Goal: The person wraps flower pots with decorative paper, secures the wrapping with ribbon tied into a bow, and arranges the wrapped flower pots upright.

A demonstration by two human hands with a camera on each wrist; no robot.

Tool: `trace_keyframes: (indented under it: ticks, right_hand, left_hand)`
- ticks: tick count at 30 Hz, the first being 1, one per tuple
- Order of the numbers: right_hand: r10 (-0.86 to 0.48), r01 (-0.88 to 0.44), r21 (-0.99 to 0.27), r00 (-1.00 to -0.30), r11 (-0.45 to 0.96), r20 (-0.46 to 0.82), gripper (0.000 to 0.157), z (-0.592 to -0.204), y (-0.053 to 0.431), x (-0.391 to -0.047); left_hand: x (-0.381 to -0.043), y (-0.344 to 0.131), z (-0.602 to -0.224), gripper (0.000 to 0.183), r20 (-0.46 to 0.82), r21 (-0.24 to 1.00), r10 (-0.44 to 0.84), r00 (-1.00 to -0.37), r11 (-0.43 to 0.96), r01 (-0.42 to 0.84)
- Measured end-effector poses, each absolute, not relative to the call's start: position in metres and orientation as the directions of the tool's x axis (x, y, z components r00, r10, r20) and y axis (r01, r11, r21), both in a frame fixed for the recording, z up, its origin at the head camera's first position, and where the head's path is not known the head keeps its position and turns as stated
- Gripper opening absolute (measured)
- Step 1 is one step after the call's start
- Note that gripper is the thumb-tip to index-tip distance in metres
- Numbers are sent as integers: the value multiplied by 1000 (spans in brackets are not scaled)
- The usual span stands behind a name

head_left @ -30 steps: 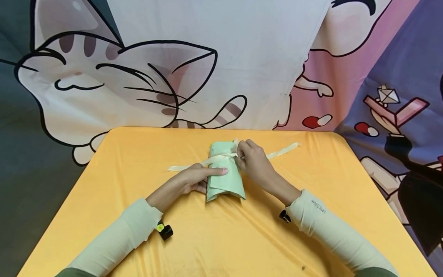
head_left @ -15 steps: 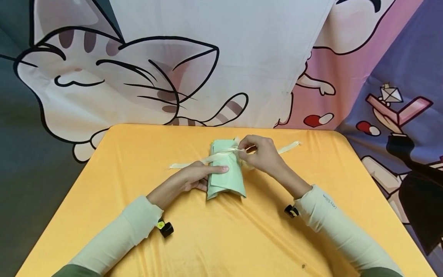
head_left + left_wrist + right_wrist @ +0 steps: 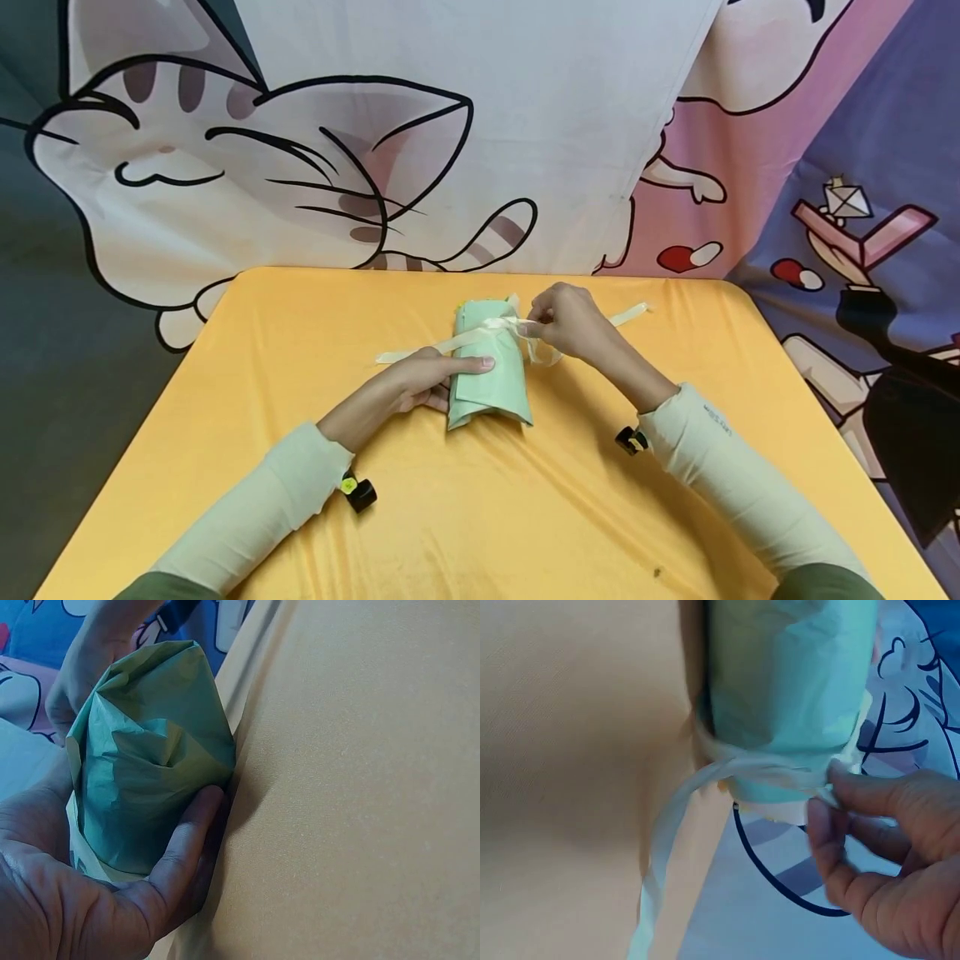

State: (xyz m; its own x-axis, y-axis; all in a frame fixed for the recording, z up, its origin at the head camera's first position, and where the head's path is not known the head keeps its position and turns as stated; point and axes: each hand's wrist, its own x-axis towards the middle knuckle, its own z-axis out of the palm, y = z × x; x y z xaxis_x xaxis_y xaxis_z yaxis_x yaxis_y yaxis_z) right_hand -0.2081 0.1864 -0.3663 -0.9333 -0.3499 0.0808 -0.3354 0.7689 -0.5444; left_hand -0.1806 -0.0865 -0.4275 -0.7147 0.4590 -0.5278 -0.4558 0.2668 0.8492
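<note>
A bundle wrapped in mint-green paper lies on the table, its folded end towards me in the left wrist view. My left hand grips its left side, thumb across the top and the other fingers along the side and partly hidden. Around the far part of the bundle runs a cream ribbon, twisted on top. Just right of the bundle, my right hand pinches the ribbon between thumb and fingertips. One ribbon tail hangs down in the right wrist view.
A yellow cloth covers the table. Behind it stands a printed backdrop with a cartoon cat. Small black devices sit at both wrists. A small dark spot marks the cloth at front right.
My right hand has moved right, away from the bundle, drawing ribbon with it. A loose curl of ribbon now shows below its fingers. The left hand keeps its hold on the bundle.
</note>
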Motion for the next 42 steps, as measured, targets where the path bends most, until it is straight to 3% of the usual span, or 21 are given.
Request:
trace_keyframes:
  ticks: [3,7,9,13,16,20,23,27,30,32,34,37,40,42]
  right_hand:
    - [-306,-203,-660,-951,723,-43,19,-364,189,-213]
    - [-283,-40,-849,-950,527,-131,24,-363,195,-219]
    - [-320,-71,-863,-941,500,-108,26,-362,197,-221]
    - [-427,-291,-762,-904,579,21,26,-360,197,-223]
    - [-483,-369,-744,-873,557,71,24,-357,197,-222]
    - [-525,-324,-787,-851,525,0,20,-352,198,-224]
    - [-551,-360,-694,-832,624,-65,26,-346,202,-225]
    - [-598,-456,-546,-795,703,-106,13,-339,213,-227]
    - [-626,-391,-668,-766,633,-145,12,-336,223,-230]
    - [-640,-272,-793,-746,545,-184,12,-336,229,-231]
    - [-644,-184,-839,-728,512,-234,19,-334,233,-232]
    - [-618,-284,-703,-737,652,-274,33,-327,236,-229]
    - [-550,-465,-337,-805,818,-224,41,-313,236,-222]
    - [-500,-488,-112,-857,866,-128,40,-304,235,-218]
  left_hand:
    - [-181,-87,-428,58,-524,851,463,-715,257,-457]
    - [-180,-87,-428,59,-520,854,463,-718,255,-454]
    - [-181,-87,-428,59,-520,854,463,-718,256,-454]
    - [-180,-88,-427,57,-518,855,468,-716,254,-453]
    - [-180,-88,-426,56,-517,855,471,-715,255,-451]
    - [-180,-87,-427,55,-517,855,469,-716,251,-453]
    - [-180,-88,-427,55,-518,855,468,-716,251,-454]
    - [-181,-88,-428,55,-517,855,471,-715,253,-452]
    - [-181,-89,-427,55,-515,857,469,-718,251,-450]
    - [-181,-90,-426,54,-514,857,467,-720,251,-449]
    - [-181,-90,-426,55,-514,857,464,-722,251,-450]
    - [-180,-90,-428,55,-516,856,467,-718,253,-451]
    - [-180,-90,-430,57,-514,857,474,-714,255,-448]
    - [-180,-90,-431,57,-512,858,478,-714,254,-446]
